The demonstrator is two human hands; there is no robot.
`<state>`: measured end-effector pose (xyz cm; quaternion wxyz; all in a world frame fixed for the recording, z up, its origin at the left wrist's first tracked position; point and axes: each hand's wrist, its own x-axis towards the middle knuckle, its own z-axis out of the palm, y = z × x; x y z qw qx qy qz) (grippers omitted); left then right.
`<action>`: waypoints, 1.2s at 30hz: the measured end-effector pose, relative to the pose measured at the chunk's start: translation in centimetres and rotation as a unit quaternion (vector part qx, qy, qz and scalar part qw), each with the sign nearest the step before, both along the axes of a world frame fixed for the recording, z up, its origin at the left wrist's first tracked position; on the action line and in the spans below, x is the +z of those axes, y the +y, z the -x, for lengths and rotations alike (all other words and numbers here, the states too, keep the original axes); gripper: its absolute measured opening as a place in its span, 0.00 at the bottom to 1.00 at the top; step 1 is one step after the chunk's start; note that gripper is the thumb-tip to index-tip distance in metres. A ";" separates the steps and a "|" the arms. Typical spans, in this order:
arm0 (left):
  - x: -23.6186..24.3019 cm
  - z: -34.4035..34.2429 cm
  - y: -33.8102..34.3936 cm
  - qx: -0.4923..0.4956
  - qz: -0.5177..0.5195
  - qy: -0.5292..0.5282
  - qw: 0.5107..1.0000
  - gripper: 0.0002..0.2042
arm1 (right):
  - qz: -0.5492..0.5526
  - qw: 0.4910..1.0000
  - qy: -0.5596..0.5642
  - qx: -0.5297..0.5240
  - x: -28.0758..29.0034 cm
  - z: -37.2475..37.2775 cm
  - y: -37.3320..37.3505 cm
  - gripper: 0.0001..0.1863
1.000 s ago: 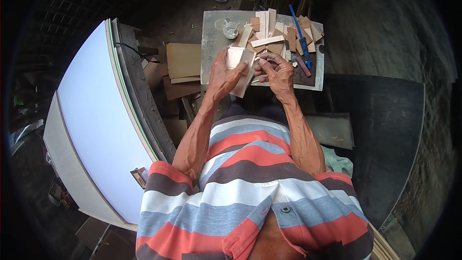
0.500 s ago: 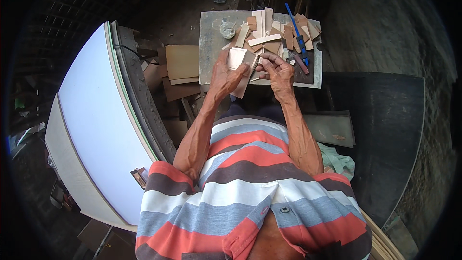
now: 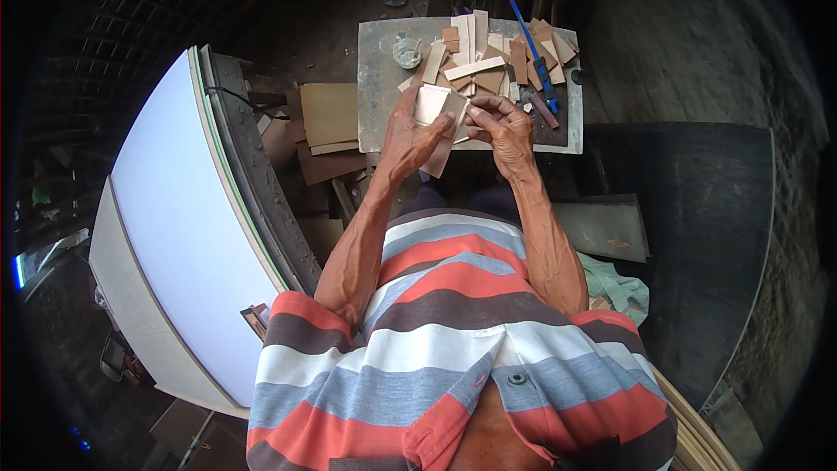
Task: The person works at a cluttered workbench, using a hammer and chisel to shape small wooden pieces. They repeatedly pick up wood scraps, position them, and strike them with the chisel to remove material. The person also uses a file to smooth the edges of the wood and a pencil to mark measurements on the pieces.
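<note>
My left hand (image 3: 408, 141) is closed around a small flat wooden piece (image 3: 432, 103) with a pale face and raised edges, its thumb lying across the front. A brown flat part (image 3: 438, 160) of what it holds sticks out below the thumb. The fingers of my right hand (image 3: 509, 134) are bent into a pinch at the right edge of the piece; whatever lies between those fingertips is too small to make out. Both hands are over the near edge of a small worktable (image 3: 377, 87). Just beyond them lies a heap of wood offcuts (image 3: 477, 70).
A small clear jar (image 3: 407, 54) stands at the table's far left. On the right lie a long blue tool (image 3: 542, 70) and a reddish-brown stick (image 3: 544, 111). A large white panel (image 3: 187, 227) leans at my left, a dark board (image 3: 711, 235) at my right.
My right fingertips have come in against the right edge of the wooden piece. My left hand keeps its hold, and the view has shifted slightly.
</note>
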<state>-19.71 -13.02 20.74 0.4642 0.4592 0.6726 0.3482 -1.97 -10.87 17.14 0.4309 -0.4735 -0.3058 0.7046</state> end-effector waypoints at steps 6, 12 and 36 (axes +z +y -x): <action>-0.6 -0.3 -0.1 -0.004 -0.011 0.017 1.000 0.31 | 0.025 0.999 0.043 -0.004 -0.3 -0.8 0.2 0.19; 0.3 -1.0 0.1 0.002 0.006 0.024 1.000 0.31 | 0.009 0.999 0.028 0.039 -0.6 -1.7 0.6 0.22; -0.8 -1.4 1.0 -0.054 -0.066 0.084 0.993 0.43 | 0.014 0.997 0.075 0.018 -1.2 -2.8 0.5 0.20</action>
